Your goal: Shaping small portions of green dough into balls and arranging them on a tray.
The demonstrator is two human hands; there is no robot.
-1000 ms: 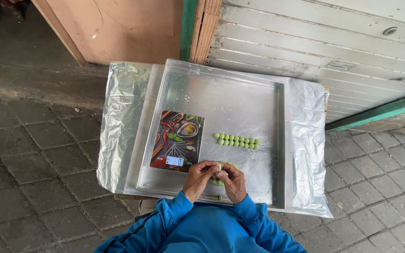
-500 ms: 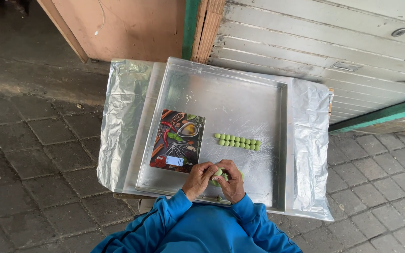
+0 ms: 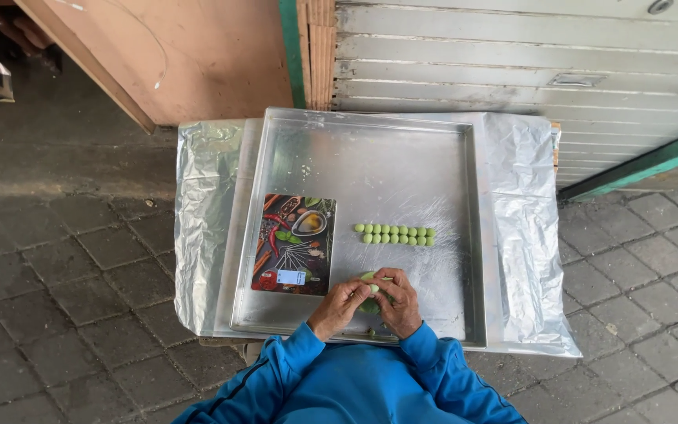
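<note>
My left hand and my right hand meet over the near edge of a large metal tray, both pinching a lump of pale green dough between the fingers. More green dough shows beneath the hands. Just beyond them, several small green dough balls lie in two tight rows on the tray. A flat kitchen scale with a picture of spices and a small display rests on the tray to the left of my hands. Blue sleeves cover both my forearms.
The tray sits on a small table wrapped in foil, standing on grey paving. Behind it are a corrugated metal shutter, a green post and a brown wooden board. A green beam runs at the right.
My hands have stayed at the tray's near edge, the fingers working the green dough. The rows of balls and the scale have not moved.
</note>
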